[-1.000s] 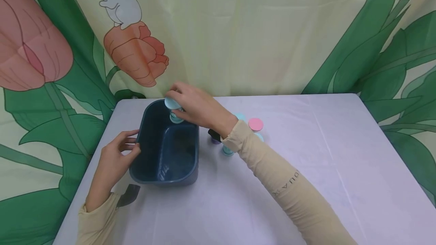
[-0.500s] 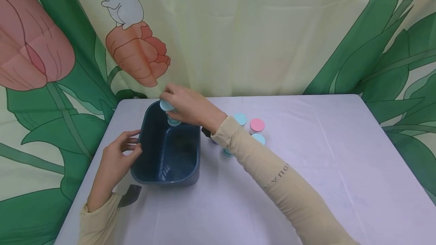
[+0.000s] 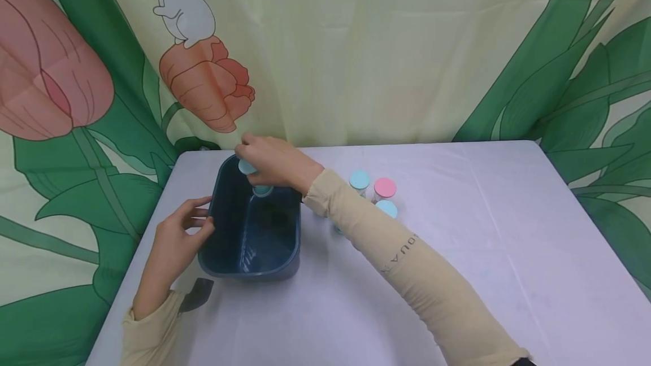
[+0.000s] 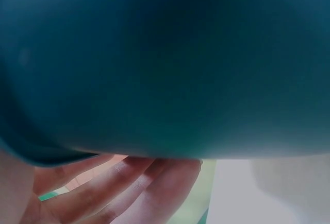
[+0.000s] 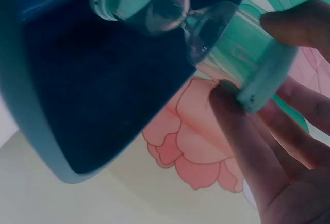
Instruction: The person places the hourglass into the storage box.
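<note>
Teal-capped hourglass [image 5: 211,31] between right fingers [image 5: 245,136]

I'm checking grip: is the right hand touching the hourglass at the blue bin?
Touching. The right wrist view shows the right hand gripping the hourglass between thumb and fingers.

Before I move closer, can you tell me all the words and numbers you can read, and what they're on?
"OUAX", perhaps, on the right sleeve: slanted, creased letters, so I'm not sure.
Tiny pale marks on the held sand timer: too blurred to read, maybe just glare.
Pale marks inside the blue bin: too blurred to read.
No numbers I can make out.
</note>
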Available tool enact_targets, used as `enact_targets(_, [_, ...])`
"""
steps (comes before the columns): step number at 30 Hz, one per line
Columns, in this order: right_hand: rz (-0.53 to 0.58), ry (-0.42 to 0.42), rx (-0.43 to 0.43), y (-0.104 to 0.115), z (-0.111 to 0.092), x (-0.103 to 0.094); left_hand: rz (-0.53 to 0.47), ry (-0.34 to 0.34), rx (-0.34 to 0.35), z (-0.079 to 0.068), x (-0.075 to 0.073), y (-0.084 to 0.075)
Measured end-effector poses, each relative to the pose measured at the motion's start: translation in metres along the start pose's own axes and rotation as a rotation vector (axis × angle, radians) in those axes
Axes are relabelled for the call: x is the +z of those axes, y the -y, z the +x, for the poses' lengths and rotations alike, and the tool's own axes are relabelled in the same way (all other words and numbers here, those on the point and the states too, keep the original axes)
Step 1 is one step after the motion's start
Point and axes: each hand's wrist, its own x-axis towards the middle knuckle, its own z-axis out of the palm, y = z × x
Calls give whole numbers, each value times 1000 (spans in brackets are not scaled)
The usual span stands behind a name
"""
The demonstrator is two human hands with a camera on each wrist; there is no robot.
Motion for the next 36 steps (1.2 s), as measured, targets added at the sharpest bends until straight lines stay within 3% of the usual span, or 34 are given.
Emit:
enact_targets(21, [-73, 153, 19, 5, 29, 6, 18, 1, 6, -1, 0, -1])
enact_targets(36, [-34, 218, 39, 3, 29, 21, 29, 4, -4, -2, 1, -5])
